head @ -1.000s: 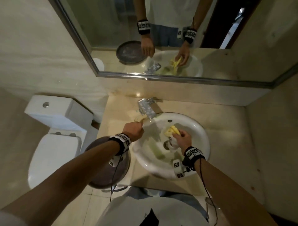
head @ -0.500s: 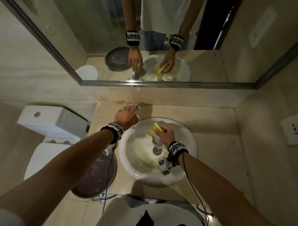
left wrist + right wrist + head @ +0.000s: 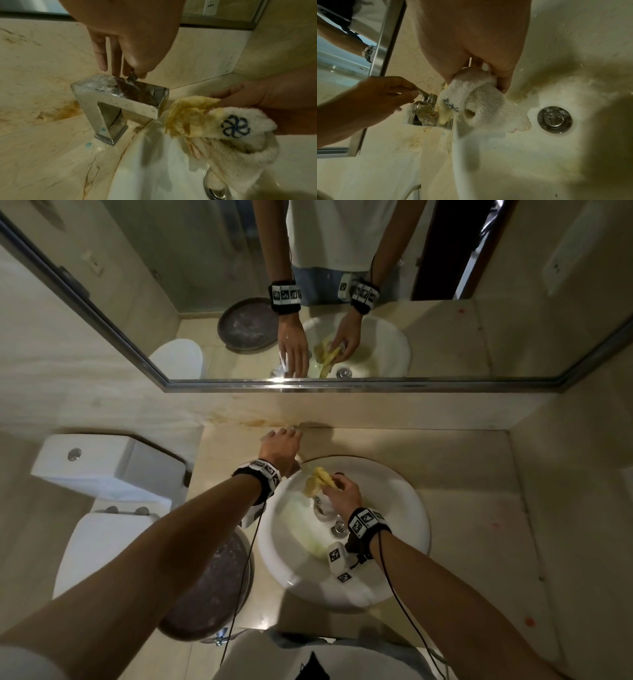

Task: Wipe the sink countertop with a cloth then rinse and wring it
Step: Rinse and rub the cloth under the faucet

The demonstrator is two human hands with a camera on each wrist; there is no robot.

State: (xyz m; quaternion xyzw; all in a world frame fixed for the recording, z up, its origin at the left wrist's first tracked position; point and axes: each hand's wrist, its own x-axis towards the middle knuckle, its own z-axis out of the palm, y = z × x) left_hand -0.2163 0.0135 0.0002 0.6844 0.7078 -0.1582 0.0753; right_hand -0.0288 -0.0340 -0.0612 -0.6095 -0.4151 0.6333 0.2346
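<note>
A white terry cloth (image 3: 318,482) with yellow stains and a blue emblem hangs bunched over the white sink basin (image 3: 400,508), just beside the faucet spout. My right hand (image 3: 342,494) grips the cloth (image 3: 479,97) from above, fingers curled round it. My left hand (image 3: 281,446) is on top of the chrome faucet (image 3: 120,97), pinching its small lever (image 3: 422,92) between thumb and fingertips. No stream of water shows at the spout. The beige marble countertop (image 3: 462,467) has a rusty stain behind the faucet. The cloth (image 3: 214,121) trails down toward the drain (image 3: 554,118).
A mirror (image 3: 342,302) runs along the wall behind the counter. To the left stand a white toilet (image 3: 102,508) and a round dark bin lid (image 3: 209,587) below the counter edge. A wall closes the counter's right side.
My left hand has moved from the basin's rim by the spout up and back onto the faucet lever. My right hand stays in the basin with the cloth.
</note>
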